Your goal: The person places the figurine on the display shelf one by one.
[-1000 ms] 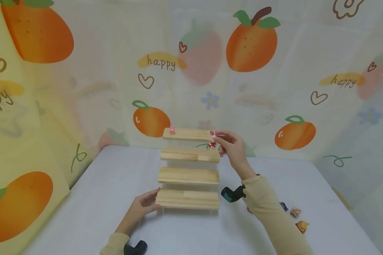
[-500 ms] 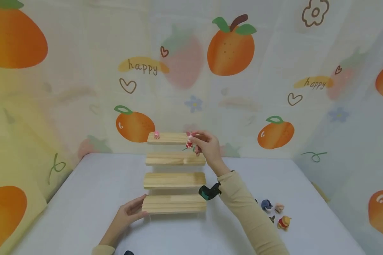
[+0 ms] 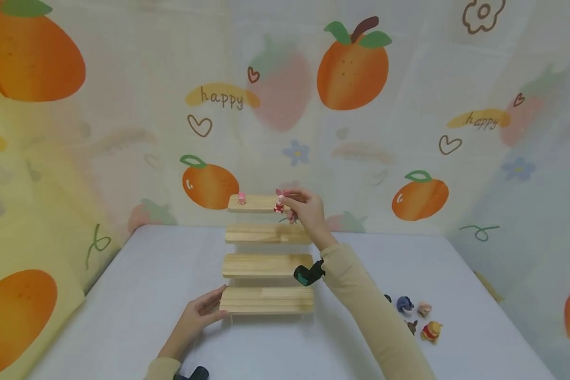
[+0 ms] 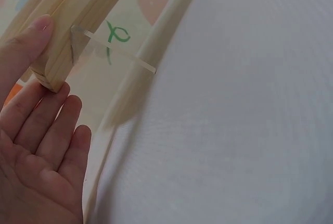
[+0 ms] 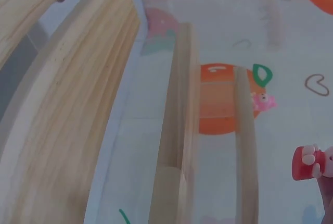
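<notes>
A stepped wooden display stand (image 3: 266, 301) with clear supports stands mid-table. My left hand (image 3: 197, 316) grips the left end of its lowest board; in the left wrist view the thumb (image 4: 31, 39) lies on the board's face, fingers at its end. Up at the top board (image 3: 261, 203), my right hand (image 3: 310, 211) pinches a small figurine (image 3: 278, 205) with pink ears and a red body. In the right wrist view that figurine (image 5: 307, 161) is apart from the top board's edge. A smaller pink figurine (image 3: 241, 198) sits on the top board's left end.
Several figurines lie on the white table at the right: a blue one (image 3: 405, 305), a pale pink one (image 3: 424, 309), a yellow bear in red (image 3: 431, 331) and a brown one (image 3: 412, 326). The right sleeve (image 3: 375, 311) partly covers that group. A fruit-print cloth (image 3: 285, 116) hangs behind.
My right hand has carried the red-bodied figurine leftward along the top board and slightly up. My left hand keeps its place on the lowest board. The head view has shifted.
</notes>
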Demonstrator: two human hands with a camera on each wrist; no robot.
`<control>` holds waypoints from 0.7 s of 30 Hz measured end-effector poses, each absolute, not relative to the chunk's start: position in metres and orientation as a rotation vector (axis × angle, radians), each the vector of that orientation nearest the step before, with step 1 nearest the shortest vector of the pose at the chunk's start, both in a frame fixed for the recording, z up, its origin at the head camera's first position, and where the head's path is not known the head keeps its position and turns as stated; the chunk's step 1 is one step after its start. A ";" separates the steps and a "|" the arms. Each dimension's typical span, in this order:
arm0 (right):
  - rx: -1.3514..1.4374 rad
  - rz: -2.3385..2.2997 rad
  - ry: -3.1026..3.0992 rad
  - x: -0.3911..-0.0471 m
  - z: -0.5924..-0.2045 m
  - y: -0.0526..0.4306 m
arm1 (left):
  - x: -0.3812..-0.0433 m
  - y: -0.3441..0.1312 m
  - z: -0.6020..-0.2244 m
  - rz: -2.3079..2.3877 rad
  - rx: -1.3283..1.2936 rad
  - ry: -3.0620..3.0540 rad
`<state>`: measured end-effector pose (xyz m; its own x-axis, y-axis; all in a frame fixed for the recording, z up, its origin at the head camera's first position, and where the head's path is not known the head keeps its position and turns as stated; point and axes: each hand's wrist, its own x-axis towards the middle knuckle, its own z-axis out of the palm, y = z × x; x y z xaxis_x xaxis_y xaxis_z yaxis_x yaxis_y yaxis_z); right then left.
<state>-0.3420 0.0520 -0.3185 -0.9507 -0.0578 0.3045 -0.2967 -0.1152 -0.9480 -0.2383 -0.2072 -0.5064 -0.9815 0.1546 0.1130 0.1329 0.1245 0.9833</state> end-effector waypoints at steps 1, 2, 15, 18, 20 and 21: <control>0.409 2.186 -1.973 -0.345 -0.319 0.050 | -0.239 -0.208 -0.506 2.053 0.303 2.336; 0.400 2.172 -1.989 -0.349 -0.322 0.048 | -0.239 -0.208 -0.507 2.056 0.308 2.331; 0.391 2.074 -2.055 -0.387 -0.345 0.019 | -0.235 -0.212 -0.503 2.088 0.247 2.265; 0.351 2.092 -2.036 -0.377 -0.332 0.013 | -0.237 -0.213 -0.502 2.090 0.282 2.257; 0.333 2.113 -2.018 -0.372 -0.325 0.009 | -0.238 -0.214 -0.503 2.084 0.312 2.255; 0.320 2.134 -2.016 -0.371 -0.323 0.008 | -0.238 -0.214 -0.504 2.078 0.323 2.257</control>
